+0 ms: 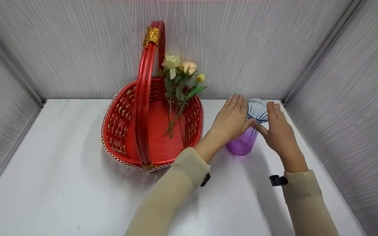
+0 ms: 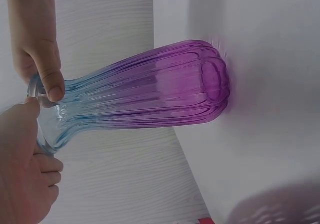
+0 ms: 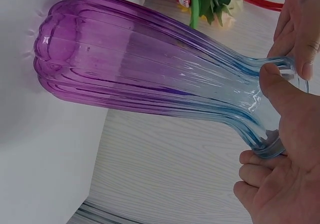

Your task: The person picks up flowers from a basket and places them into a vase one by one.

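Note:
A ribbed glass vase (image 1: 241,146), blue at the flared mouth and purple at the base, stands on the white table at the right. My left hand (image 1: 231,119) grips its rim from the left, and my right hand (image 1: 280,132) grips it from the right. Between them the two thumbs cross the near side of the mouth. In the left wrist view, the left hand (image 2: 22,166) has its fingers curled under the lip of the vase (image 2: 145,92). The right wrist view shows the right thumb and fingers (image 3: 252,174) around the neck end. Nothing shows inside the glass.
Left of the vase sits a red woven basket (image 1: 110,144) with a tall arched handle (image 1: 142,95) bound in gold. Cream and peach flowers (image 1: 172,62) with green leaves lean on its back right rim, stems inside. Wood-grain panels (image 1: 235,42) wall the table's back and sides.

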